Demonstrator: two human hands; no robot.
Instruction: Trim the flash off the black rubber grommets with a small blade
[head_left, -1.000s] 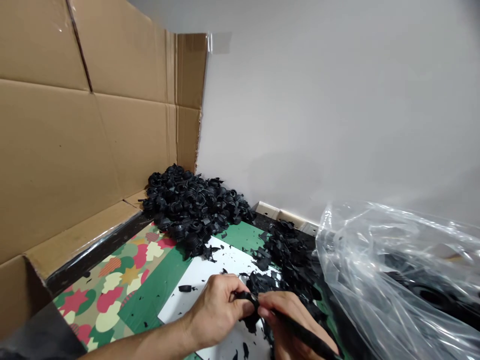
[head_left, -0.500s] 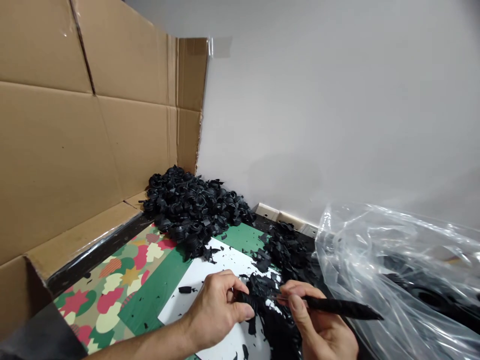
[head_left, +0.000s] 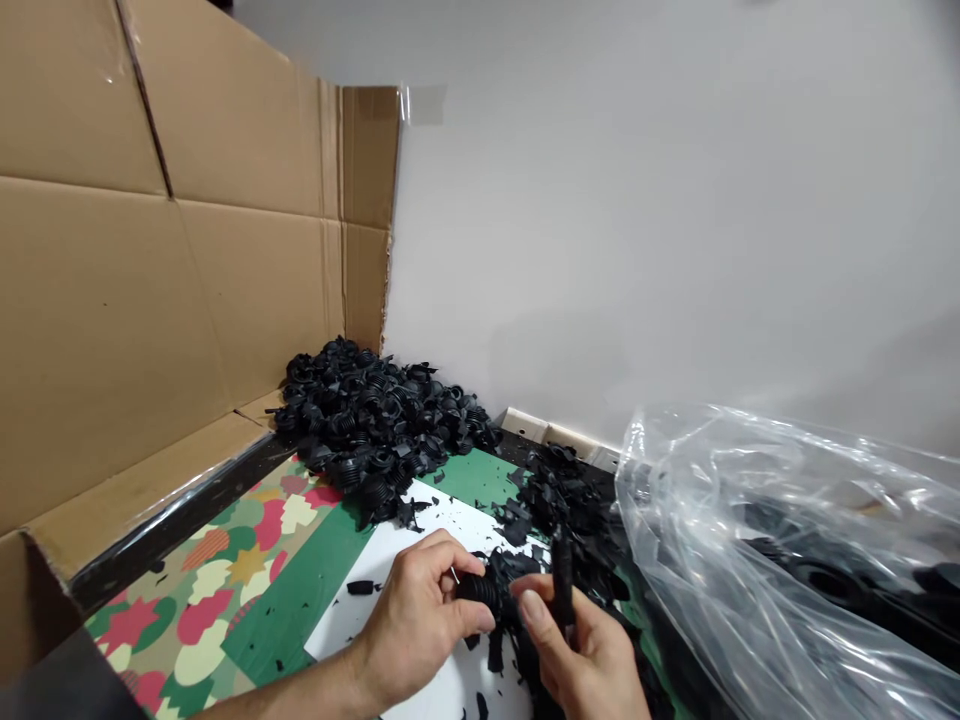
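Note:
Between the thumb and fingers of my left hand (head_left: 420, 610) is a short black ribbed rubber bellows (head_left: 478, 592), its rings facing right. My right hand (head_left: 585, 650) is close beside it, fingers curled round a slim black-handled knife (head_left: 562, 572) whose handle stands nearly upright. The thumb and forefinger of that hand come together near the right end of the bellows; whether they touch it I cannot tell. The knife's blade is hidden. Under both hands lie black rubber scraps (head_left: 495, 650) on a white sheet (head_left: 352, 625).
A large heap of black ribbed pieces (head_left: 375, 410) fills the back corner by a cardboard wall (head_left: 247, 300). More black trimmings (head_left: 574, 495) are piled behind my right hand. Clear plastic bag (head_left: 697, 540) with black parts lies right. Patterned board (head_left: 202, 600) lies left.
The knife has swung from lying flat, pointing right, to nearly upright in my right hand. That hand has shifted left, towards the bellows. My left hand keeps its hold.

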